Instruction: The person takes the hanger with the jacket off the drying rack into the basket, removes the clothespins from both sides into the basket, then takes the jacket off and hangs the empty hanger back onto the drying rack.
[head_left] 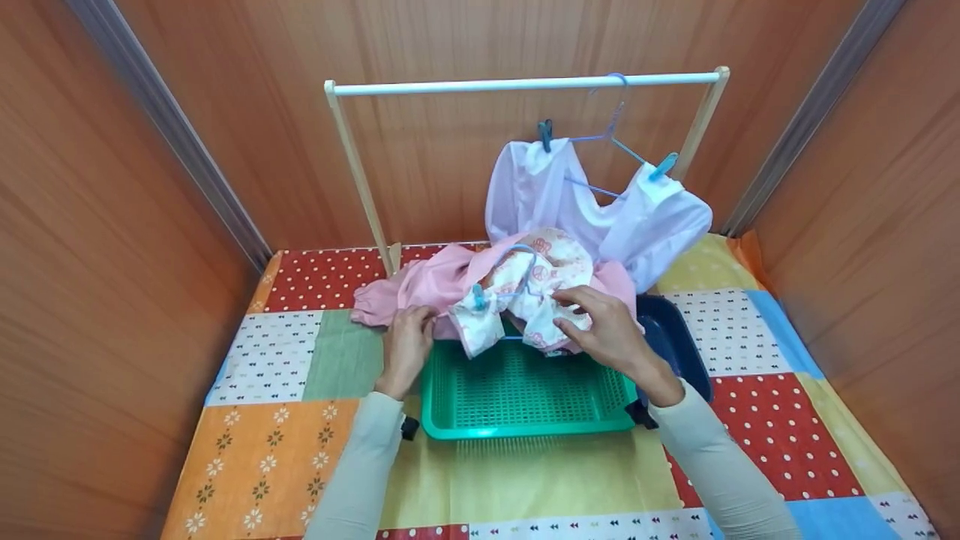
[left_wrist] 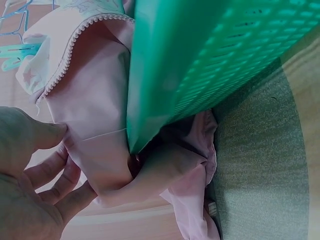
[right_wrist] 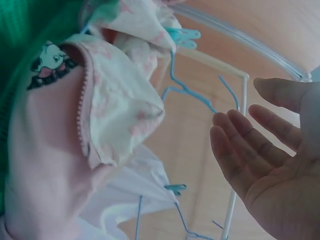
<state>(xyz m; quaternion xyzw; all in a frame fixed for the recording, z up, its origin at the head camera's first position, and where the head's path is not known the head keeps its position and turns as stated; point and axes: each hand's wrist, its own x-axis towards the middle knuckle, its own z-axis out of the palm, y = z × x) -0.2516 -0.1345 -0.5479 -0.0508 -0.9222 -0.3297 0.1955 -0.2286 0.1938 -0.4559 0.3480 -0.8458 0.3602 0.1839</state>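
Note:
A pink zip jacket (head_left: 442,281) with a white printed lining (right_wrist: 125,110) lies bunched over the back of a green basket (head_left: 525,433). My left hand (head_left: 407,341) pinches its pink cloth at the left side, thumb in front and fingers behind, close to the basket's side. A blue hanger (right_wrist: 190,92) sits in the jacket, its hook upward. One light-blue clothespin (left_wrist: 20,51) grips the jacket's left shoulder at the hanger. Over the jacket's right shoulder, my right hand (head_left: 607,330) has its fingers spread and loosely bent, holding nothing, fingertips near the hanger's end (right_wrist: 212,107).
Behind the basket stands a rack with a white rail (head_left: 465,86). From it hangs a lavender garment (head_left: 525,180) on a hanger, with a dark clothespin (head_left: 545,135) and a blue clothespin (head_left: 664,166). A dark blue tray (head_left: 675,330) sits right of the basket. Wooden panels enclose the patchwork cloth (head_left: 277,450).

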